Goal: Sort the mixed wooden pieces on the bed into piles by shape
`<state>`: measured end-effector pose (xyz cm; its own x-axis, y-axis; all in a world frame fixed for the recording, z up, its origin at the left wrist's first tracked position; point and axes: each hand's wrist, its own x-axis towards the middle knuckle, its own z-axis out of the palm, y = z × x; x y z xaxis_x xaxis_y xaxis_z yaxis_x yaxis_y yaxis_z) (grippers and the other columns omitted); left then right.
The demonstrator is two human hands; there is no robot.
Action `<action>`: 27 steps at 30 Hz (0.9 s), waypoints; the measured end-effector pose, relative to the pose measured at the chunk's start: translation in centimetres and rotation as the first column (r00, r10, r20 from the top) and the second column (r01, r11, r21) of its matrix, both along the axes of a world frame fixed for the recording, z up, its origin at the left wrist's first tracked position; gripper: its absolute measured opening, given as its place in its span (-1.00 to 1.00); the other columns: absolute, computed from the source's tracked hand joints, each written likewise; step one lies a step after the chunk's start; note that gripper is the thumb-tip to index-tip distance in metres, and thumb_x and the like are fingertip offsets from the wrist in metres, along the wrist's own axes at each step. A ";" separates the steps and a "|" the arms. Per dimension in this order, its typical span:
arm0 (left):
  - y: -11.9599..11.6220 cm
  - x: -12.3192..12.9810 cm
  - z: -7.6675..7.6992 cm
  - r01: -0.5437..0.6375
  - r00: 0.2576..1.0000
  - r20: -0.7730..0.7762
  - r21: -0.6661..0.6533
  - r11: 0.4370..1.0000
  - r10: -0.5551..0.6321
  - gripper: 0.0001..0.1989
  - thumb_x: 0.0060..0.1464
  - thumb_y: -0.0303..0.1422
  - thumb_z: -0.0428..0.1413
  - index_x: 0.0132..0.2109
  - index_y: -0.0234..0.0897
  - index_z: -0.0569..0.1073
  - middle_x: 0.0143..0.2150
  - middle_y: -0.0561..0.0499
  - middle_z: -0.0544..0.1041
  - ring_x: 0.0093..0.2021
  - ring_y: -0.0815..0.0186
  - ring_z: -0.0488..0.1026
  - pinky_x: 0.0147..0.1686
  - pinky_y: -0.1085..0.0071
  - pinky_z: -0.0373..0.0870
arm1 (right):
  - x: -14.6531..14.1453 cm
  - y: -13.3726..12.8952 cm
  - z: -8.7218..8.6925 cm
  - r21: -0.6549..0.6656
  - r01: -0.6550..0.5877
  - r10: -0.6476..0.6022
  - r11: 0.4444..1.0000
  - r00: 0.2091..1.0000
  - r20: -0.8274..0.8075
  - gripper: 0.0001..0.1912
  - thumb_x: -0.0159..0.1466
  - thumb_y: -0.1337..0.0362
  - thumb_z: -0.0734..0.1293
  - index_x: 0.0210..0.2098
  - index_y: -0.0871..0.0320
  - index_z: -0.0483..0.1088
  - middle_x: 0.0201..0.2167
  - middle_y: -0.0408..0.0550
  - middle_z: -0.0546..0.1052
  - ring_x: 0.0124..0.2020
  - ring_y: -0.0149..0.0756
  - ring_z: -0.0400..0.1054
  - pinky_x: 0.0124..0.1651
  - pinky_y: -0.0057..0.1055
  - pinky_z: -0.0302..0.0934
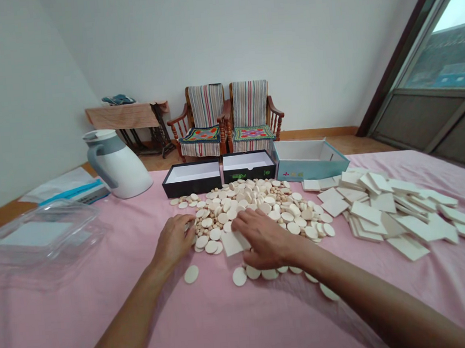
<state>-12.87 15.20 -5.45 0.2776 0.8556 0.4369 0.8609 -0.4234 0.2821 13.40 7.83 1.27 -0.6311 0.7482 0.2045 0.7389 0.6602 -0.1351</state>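
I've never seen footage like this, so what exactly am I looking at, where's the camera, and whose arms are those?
No machine here: this one picture comes from a camera worn on a person's head, looking forward and down, so the two bare arms are that person's own. The left hand rests against a heap of small round cream-coloured discs, spread on a pink cloth. The right hand lies spread beside a flat cream-coloured square tile, touching it, and neither hand clearly grips anything. To the right lies a pile of similar square tiles. Beyond the discs stand two open black boxes and an open pale blue box.
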 end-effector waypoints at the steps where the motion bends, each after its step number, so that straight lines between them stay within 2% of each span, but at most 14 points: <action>1: 0.0 0.0 -0.1 0.000 1.000 -0.002 -0.002 1.000 0.000 -0.73 0.03 -0.35 0.00 -0.16 -0.23 0.52 -0.17 -0.09 0.56 -0.14 0.10 0.45 -0.09 0.21 0.37 | 1.4 -0.3 0.0 0.010 0.071 -0.071 0.997 0.996 -0.054 -0.67 0.07 0.26 0.30 -0.16 0.20 0.31 -0.21 0.06 0.41 -0.18 -0.16 0.24 -0.10 -0.23 0.13; 3: 0.0 0.0 -0.4 -0.001 1.000 -0.003 -0.004 1.000 0.001 -0.71 0.03 -0.35 0.00 -0.12 -0.24 0.51 -0.13 -0.09 0.55 -0.11 0.11 0.45 -0.06 0.21 0.36 | 5.2 -0.8 -0.4 0.028 0.254 -0.248 0.967 0.959 -0.137 -0.67 0.08 0.29 0.27 -0.13 0.20 0.30 -0.22 0.07 0.40 -0.17 -0.16 0.24 -0.10 -0.24 0.13; 5: 0.1 0.0 -0.6 0.000 1.000 -0.001 -0.008 1.000 0.000 -0.68 0.03 -0.35 0.01 -0.07 -0.25 0.49 -0.08 -0.11 0.54 -0.07 0.11 0.45 -0.02 0.22 0.35 | 10.1 -1.0 -1.3 0.058 0.456 -0.440 0.888 0.879 -0.185 -0.68 0.09 0.30 0.25 -0.13 0.18 0.30 -0.23 0.07 0.40 -0.19 -0.15 0.26 -0.15 -0.25 0.15; 8: 0.2 0.1 -0.7 0.000 1.000 0.002 -0.017 1.000 0.000 -0.65 0.02 -0.35 0.01 -0.04 -0.28 0.48 -0.06 -0.13 0.53 -0.05 0.11 0.44 0.00 0.21 0.34 | 18.2 -1.4 -2.8 0.164 0.705 -0.684 0.690 0.710 -0.171 -0.63 0.09 0.17 0.29 -0.14 0.18 0.33 -0.21 0.14 0.42 -0.15 -0.03 0.28 -0.15 -0.20 0.15; 11: 0.2 0.3 -0.6 -0.002 1.000 0.000 -0.026 1.000 0.002 -0.66 0.00 -0.36 0.01 -0.07 -0.29 0.50 -0.10 -0.13 0.55 -0.10 0.09 0.45 -0.04 0.19 0.36 | 25.3 -2.2 -3.9 0.227 0.889 -0.892 0.397 0.432 -0.134 -0.54 0.10 0.07 0.31 -0.10 0.22 0.36 -0.19 0.29 0.43 -0.16 0.04 0.30 -0.21 -0.18 0.13; 12: 0.2 0.3 -0.5 -0.001 1.000 -0.001 -0.027 1.000 0.001 -0.67 0.00 -0.36 0.02 -0.09 -0.29 0.51 -0.12 -0.13 0.56 -0.11 0.09 0.45 -0.05 0.18 0.36 | 27.0 -2.5 -4.0 0.221 0.918 -0.925 0.330 0.362 -0.120 -0.52 0.10 0.05 0.31 -0.08 0.24 0.36 -0.18 0.31 0.43 -0.16 0.06 0.31 -0.23 -0.18 0.13; 14: 0.3 0.2 -0.4 0.000 1.000 0.000 -0.023 1.000 0.000 -0.68 -0.01 -0.37 0.02 -0.10 -0.31 0.51 -0.12 -0.13 0.56 -0.12 0.08 0.45 -0.04 0.16 0.36 | 29.4 -3.0 -4.2 0.204 0.953 -0.963 0.225 0.250 -0.102 -0.47 0.13 0.03 0.30 -0.04 0.29 0.37 -0.18 0.37 0.43 -0.16 0.09 0.31 -0.27 -0.18 0.11; 16: 0.3 0.3 -0.1 -0.009 1.000 0.012 -0.007 1.000 0.009 -0.67 0.03 -0.34 0.01 -0.08 -0.33 0.50 -0.09 -0.15 0.55 -0.09 0.06 0.44 -0.02 0.14 0.35 | 30.2 -3.1 -4.1 0.222 0.961 -0.973 0.165 0.195 -0.121 -0.42 0.16 0.00 0.27 -0.01 0.35 0.37 -0.16 0.43 0.42 -0.14 0.13 0.31 -0.27 -0.16 0.11; 18: 0.0 0.8 0.4 -0.018 0.999 0.030 0.025 1.000 0.017 -0.65 0.10 -0.27 0.01 -0.03 -0.33 0.48 -0.03 -0.16 0.52 -0.01 0.06 0.41 0.04 0.12 0.32 | 29.2 -2.7 -4.0 0.275 0.945 -0.955 0.175 0.231 -0.185 -0.42 0.20 -0.01 0.23 -0.01 0.36 0.38 -0.13 0.43 0.42 -0.12 0.14 0.31 -0.24 -0.14 0.12; 19: -0.4 1.4 0.8 -0.007 0.999 0.044 0.043 0.999 0.005 -0.64 0.13 -0.23 0.00 -0.02 -0.32 0.47 0.00 -0.16 0.51 0.03 0.07 0.38 0.07 0.12 0.29 | 28.2 -2.3 -4.0 0.294 0.929 -0.928 0.223 0.295 -0.229 -0.45 0.21 0.00 0.22 -0.03 0.34 0.39 -0.14 0.39 0.43 -0.13 0.11 0.31 -0.22 -0.15 0.13; 21: -1.6 3.3 1.9 0.073 0.995 0.063 0.070 0.995 -0.078 -0.61 0.17 -0.14 0.01 0.01 -0.29 0.45 0.04 -0.14 0.48 0.10 0.09 0.33 0.14 0.13 0.24 | 25.2 -1.3 -4.1 0.292 0.868 -0.812 0.401 0.485 -0.325 -0.56 0.21 0.05 0.23 -0.09 0.26 0.41 -0.19 0.25 0.46 -0.18 -0.01 0.33 -0.20 -0.19 0.17; 23: -3.4 6.2 3.1 0.262 0.965 0.014 -0.003 0.965 -0.262 -0.56 0.17 -0.05 0.03 0.04 -0.24 0.44 0.12 -0.14 0.42 0.16 0.07 0.28 0.17 0.08 0.19 | 21.5 -0.1 -4.4 0.247 0.769 -0.639 0.589 0.631 -0.441 -0.65 0.22 0.08 0.24 -0.16 0.21 0.41 -0.24 0.13 0.46 -0.23 -0.12 0.35 -0.19 -0.24 0.21; 25: -5.5 9.8 4.1 0.453 0.886 -0.054 -0.106 0.885 -0.460 -0.46 0.12 0.04 0.05 0.11 -0.19 0.40 0.20 -0.14 0.36 0.21 0.04 0.23 0.20 0.02 0.13 | 18.0 1.1 -5.0 0.189 0.690 -0.522 0.699 0.673 -0.525 -0.70 0.23 0.11 0.24 -0.18 0.19 0.39 -0.27 0.07 0.46 -0.27 -0.18 0.37 -0.23 -0.28 0.25; 27: -7.5 13.5 4.6 0.629 0.751 -0.113 -0.181 0.756 -0.651 -0.33 0.04 0.12 0.07 0.18 -0.18 0.33 0.27 -0.16 0.27 0.26 -0.01 0.16 0.23 -0.03 0.04 | 15.4 2.0 -5.9 0.142 0.651 -0.457 0.746 0.656 -0.601 -0.74 0.24 0.15 0.23 -0.18 0.18 0.38 -0.26 0.05 0.45 -0.29 -0.22 0.37 -0.24 -0.30 0.27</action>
<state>0.62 7.66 -0.86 0.8350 0.4946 0.2412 0.4372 -0.8624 0.2552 28.77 9.86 -4.59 0.1511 0.7479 0.6464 0.8623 0.2200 -0.4561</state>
